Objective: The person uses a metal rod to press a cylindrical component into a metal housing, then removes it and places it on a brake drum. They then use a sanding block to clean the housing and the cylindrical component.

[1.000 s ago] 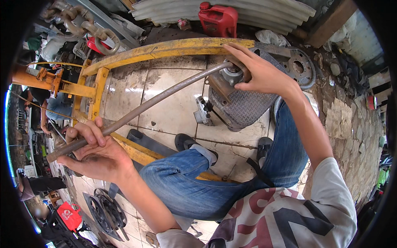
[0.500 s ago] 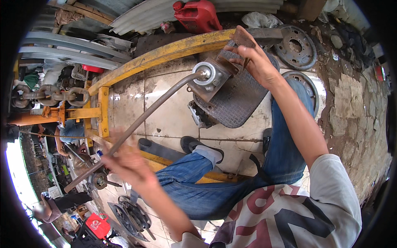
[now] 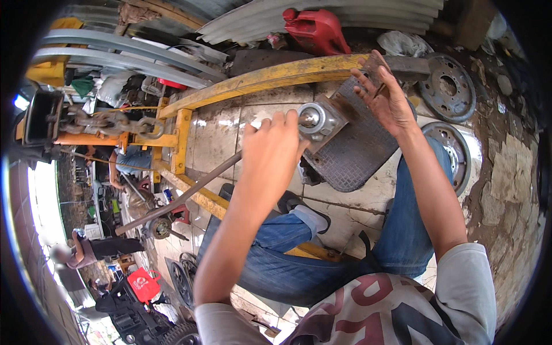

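Observation:
A long brown metal rod [image 3: 190, 194] slants up from the lower left to a greasy metal housing [image 3: 328, 133] with a round, shiny collar [image 3: 311, 118]. My left hand [image 3: 270, 149] is closed around the rod's upper end, right beside the collar, and its palm side is hidden. At the housing's far right stands a rusty metal plate [image 3: 375, 70]. My right hand [image 3: 391, 100] holds this plate between the thumb and loosely spread fingers. Beneath the housing lies a dark textured mat or pad [image 3: 351, 167].
A yellow steel frame [image 3: 259, 80] curves behind the work. Two steel wheel discs [image 3: 447, 86] lie at the right. A red jerrycan [image 3: 319, 31] stands at the back. A heavy chain [image 3: 115, 123] hangs at the left, with another person [image 3: 86, 253] farther off.
My left hand has swung up and right from the rod's lower part and now grips it by the collar. My right hand stays at the plate. The whole view has shifted.

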The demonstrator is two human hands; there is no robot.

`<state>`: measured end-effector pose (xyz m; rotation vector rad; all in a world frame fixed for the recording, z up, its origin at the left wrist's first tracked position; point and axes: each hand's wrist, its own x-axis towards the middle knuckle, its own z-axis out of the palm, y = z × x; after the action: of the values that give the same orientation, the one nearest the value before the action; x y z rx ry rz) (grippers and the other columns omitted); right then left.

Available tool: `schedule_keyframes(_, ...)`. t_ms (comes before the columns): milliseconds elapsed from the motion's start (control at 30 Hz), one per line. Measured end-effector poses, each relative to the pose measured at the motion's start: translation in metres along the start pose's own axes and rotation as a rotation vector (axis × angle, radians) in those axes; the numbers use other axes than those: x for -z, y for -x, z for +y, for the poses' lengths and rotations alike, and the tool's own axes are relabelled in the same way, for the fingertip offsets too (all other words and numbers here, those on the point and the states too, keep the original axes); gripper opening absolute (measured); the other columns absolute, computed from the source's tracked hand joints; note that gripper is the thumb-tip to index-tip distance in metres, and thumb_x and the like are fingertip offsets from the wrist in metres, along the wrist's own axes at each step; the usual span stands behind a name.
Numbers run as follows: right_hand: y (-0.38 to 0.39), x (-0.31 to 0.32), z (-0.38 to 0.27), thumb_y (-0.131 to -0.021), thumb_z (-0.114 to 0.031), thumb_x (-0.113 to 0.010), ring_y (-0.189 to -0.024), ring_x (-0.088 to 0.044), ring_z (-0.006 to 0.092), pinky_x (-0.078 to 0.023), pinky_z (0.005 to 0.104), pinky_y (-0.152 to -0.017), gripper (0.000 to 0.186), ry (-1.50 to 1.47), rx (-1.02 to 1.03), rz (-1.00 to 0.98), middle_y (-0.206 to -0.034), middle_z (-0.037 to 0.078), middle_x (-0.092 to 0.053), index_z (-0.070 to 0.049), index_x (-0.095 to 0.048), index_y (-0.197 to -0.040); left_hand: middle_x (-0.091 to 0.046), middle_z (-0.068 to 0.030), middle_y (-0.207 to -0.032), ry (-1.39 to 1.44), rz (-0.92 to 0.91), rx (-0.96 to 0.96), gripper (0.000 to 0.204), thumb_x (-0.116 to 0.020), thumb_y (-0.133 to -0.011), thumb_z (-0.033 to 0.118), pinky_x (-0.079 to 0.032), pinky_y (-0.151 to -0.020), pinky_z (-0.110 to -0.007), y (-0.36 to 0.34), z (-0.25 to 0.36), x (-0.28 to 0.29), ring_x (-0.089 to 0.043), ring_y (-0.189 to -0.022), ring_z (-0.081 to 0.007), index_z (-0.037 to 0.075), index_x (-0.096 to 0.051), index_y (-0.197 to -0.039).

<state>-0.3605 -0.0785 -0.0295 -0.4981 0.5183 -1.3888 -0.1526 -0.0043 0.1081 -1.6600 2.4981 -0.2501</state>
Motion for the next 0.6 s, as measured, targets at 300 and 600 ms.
schedule_keyframes(300, -0.004, 0.005, -0.004, -0.094, -0.031, -0.063, -0.116, -0.055, 0.0215, -0.049, 0.0349, -0.088, 0.067, 0.027, 0.043, 0.040, -0.136, 0.007, -0.047, -0.015, -0.027, -0.148, -0.064, -0.0184, -0.068, 0.243, 0.022, 0.070, 0.039, -0.065, -0.086, 0.044, -0.049, -0.060, -0.047, -0.015, -0.024, -0.016, -0.064, -0.070, -0.0389, 0.005, -0.064, -0.082)
schedule_keyframes(600, -0.004, 0.011, -0.001, -0.094, -0.028, -0.061, -0.122, -0.051, 0.0203, -0.045, 0.0397, -0.100, 0.064, -0.029, 0.048, -0.008, -0.131, 0.006, -0.051, -0.016, -0.029, -0.148, -0.067, -0.0113, -0.074, 0.523, 0.310, 0.262, 0.030, -0.074, -0.082, 0.033, -0.048, -0.055, -0.036, 0.017, -0.011, 0.027, -0.064, -0.063, -0.0293, 0.005, -0.064, -0.085)
